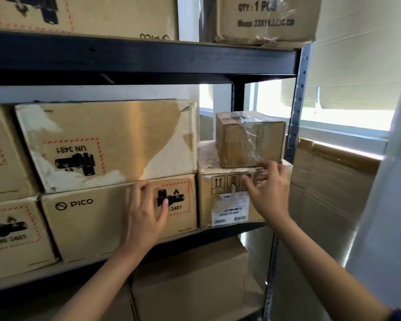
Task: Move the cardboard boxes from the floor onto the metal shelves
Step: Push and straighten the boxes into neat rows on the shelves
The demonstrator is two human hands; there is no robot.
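Observation:
A black metal shelf (148,59) fills the view, stacked with cardboard boxes. My left hand (146,212) lies flat, fingers spread, on the front of a PICO box (90,218) on the middle level. An upside-down UN 3481 box (107,140) rests on top of that one. My right hand (269,191) is open in front of a labelled box (220,200) at the shelf's right end, fingertips near its upper edge. A small box wrapped in clear tape (239,140) sits on the labelled box, just above my right fingers.
More boxes stand on the upper level (264,19) and the level below (190,279). The perforated upright post (296,112) bounds the shelf on the right. Beyond it a large wrapped carton (329,186) stands under a bright window with a blind.

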